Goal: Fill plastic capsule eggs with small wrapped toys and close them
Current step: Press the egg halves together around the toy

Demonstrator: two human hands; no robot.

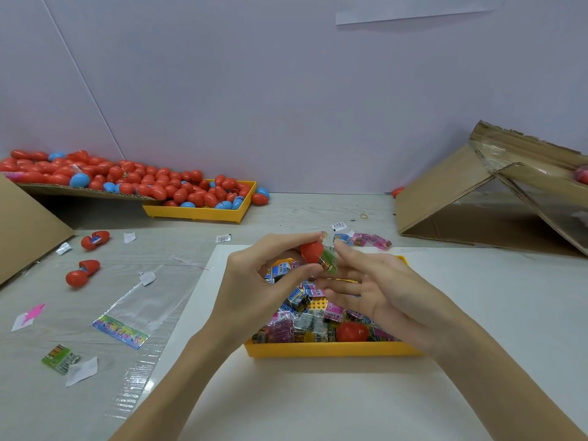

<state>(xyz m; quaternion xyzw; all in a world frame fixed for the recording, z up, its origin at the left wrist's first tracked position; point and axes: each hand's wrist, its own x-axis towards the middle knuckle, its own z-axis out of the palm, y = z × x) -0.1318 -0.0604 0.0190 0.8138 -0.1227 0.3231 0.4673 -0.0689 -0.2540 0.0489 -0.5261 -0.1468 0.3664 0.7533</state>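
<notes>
My left hand (254,275) grips a red capsule egg half (311,252) above the near yellow tray (331,349). A green wrapped toy (329,261) sticks out of the egg half's open side. My right hand (375,281) is beside it with fingers stretched out, the fingertips touching the green toy. The tray below holds several small wrapped toys (302,319) and a red egg half (352,331). Two open red eggs (94,239) (82,272) lie on the table to the left.
A far yellow tray (197,213) and a cardboard sheet (79,190) hold several red and blue eggs. A tilted cardboard box (477,205) stands at right. Clear plastic bags (140,307), paper scraps and a loose green toy (59,358) lie at left.
</notes>
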